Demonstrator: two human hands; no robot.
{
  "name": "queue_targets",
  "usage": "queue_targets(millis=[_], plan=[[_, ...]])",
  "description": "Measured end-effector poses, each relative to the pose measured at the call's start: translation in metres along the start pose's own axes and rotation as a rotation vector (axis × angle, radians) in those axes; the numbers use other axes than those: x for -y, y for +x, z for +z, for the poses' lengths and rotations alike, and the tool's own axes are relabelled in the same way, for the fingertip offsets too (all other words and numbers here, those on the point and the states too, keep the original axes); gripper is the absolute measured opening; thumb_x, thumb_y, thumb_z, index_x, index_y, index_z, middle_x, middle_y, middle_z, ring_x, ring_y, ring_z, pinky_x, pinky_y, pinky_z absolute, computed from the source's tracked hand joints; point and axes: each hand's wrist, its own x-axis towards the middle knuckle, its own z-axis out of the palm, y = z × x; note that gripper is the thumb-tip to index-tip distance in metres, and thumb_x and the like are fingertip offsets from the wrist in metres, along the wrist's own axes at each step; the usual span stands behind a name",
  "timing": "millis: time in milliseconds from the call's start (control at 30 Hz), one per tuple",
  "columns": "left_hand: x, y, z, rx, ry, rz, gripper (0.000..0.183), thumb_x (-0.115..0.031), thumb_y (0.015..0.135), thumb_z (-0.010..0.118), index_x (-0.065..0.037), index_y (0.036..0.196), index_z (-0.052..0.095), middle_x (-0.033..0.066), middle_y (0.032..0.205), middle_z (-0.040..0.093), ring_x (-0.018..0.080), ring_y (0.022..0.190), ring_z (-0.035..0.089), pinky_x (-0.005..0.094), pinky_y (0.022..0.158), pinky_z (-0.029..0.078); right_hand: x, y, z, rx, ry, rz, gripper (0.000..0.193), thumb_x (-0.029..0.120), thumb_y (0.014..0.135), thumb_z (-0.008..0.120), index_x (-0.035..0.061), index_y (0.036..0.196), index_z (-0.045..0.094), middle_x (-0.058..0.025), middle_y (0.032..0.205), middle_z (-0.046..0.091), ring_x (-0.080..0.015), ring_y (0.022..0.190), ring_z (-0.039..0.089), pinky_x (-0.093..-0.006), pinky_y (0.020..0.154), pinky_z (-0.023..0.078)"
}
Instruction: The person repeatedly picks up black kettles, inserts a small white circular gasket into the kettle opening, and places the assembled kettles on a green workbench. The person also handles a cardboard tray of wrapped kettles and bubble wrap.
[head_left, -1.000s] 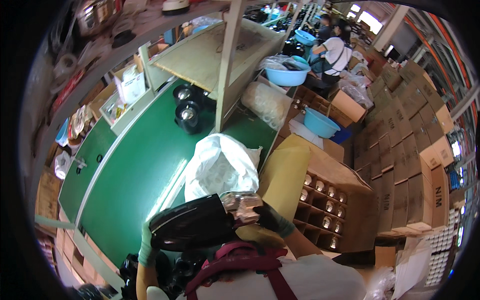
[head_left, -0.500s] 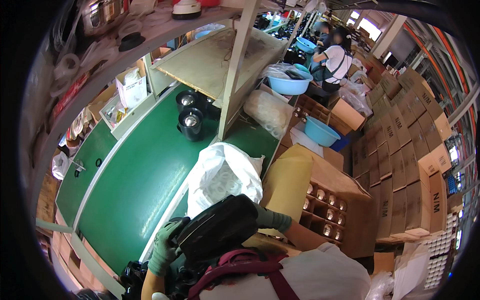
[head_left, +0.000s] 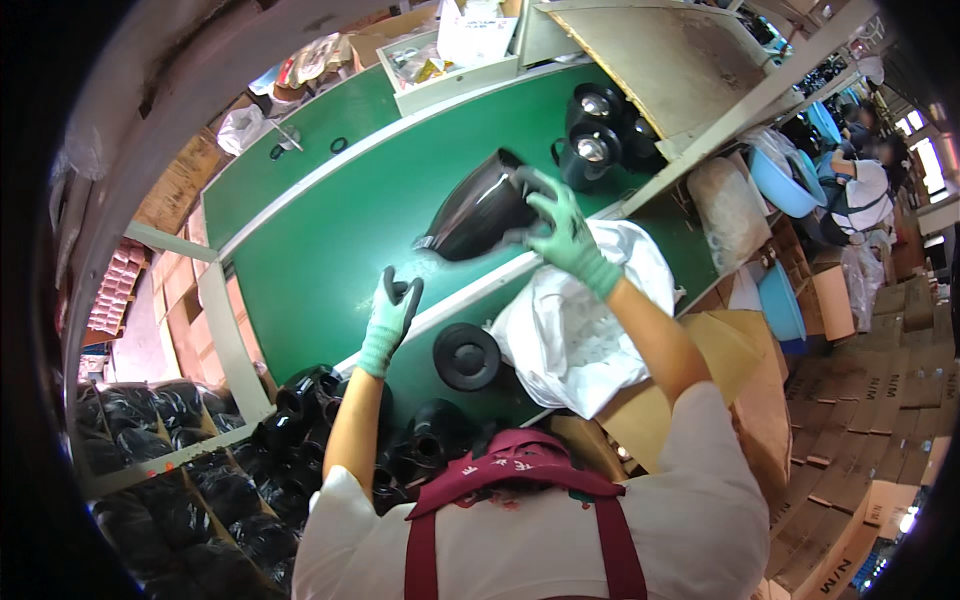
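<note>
Right hand: gloved in green, raised over the table; my grip is closed on the wide rim of a glossy black cone-shaped shell.
Black shell: held up above the green surface, tilted, its narrow end pointing left and down, its wide end toward my right palm.
Left hand: also in a green glove, grip wide with the fingers spread, holding nothing, just above the table's near edge and below the shell's narrow tip.
White bag: crumpled plastic, lying over the near edge of the table under my right forearm.
Round black disc: flat on the table's lower ledge, between my two arms, just beside the white bag.
Black parts pile: many dark glossy pieces heaped below my left elbow, close to my body.
Finished black units: a small cluster standing at the far side of the table, beyond the shell, with shiny round tops.
Blue basins: off to the right, past the table's end, near cardboard boxes.
</note>
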Motion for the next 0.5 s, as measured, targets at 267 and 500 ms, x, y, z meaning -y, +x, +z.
queue_targets(millis=[267,500], plan=[[-0.007,-0.08,-0.065,-0.001,-0.033,-0.023,0.036,-0.011,0.094,0.068,0.004,0.126,0.06,0.0134,0.116,0.067,0.0182,0.108,0.064,0.0323,0.096,0.05,-0.198,0.127,0.078,0.137,-0.928,0.367,0.069,0.03,0.08,0.075,0.0126,0.141,0.049,-0.0161,0.155,0.031,-0.0445,0.14,0.033,-0.056,0.104,0.043],[-0.116,-0.087,-0.092,0.195,-0.124,0.179,0.041,-0.011,0.097,0.063,0.003,0.134,0.056,0.0143,0.123,0.063,0.024,0.115,0.062,0.0352,0.099,0.048,-0.205,0.115,0.056,0.051,-0.692,0.039,0.064,0.037,0.083,0.071,0.0078,0.137,0.052,-0.0208,0.151,0.04,-0.0393,0.142,0.036,-0.0485,0.114,0.037]])
